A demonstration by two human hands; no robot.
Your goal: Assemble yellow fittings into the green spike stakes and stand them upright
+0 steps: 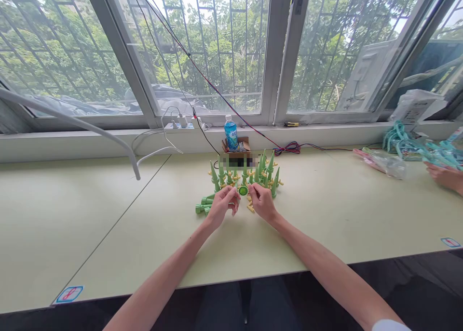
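Observation:
Between my two hands a green watering spike (243, 191) shows its round end to me. My left hand (223, 205) has its thumb and forefinger closed at the left rim, with the other fingers curled loosely. My right hand (263, 202) is pinched close to the right rim; what lies between those fingertips is hidden. Behind the hands stand several green spikes (271, 162) with small yellow valves. Loose yellow valves (251, 207) lie on the table by my right hand. Several green spikes (203, 208) lie on their sides left of my left hand.
A small cardboard box (237, 155) and a blue bottle (230, 133) stand by the window sill. A coiled red-black cable (288, 148) lies behind. At right, another person's hand (443, 176) is beside teal items (400, 139) and plastic bags (388, 166). A white tube (133, 160) hangs at left.

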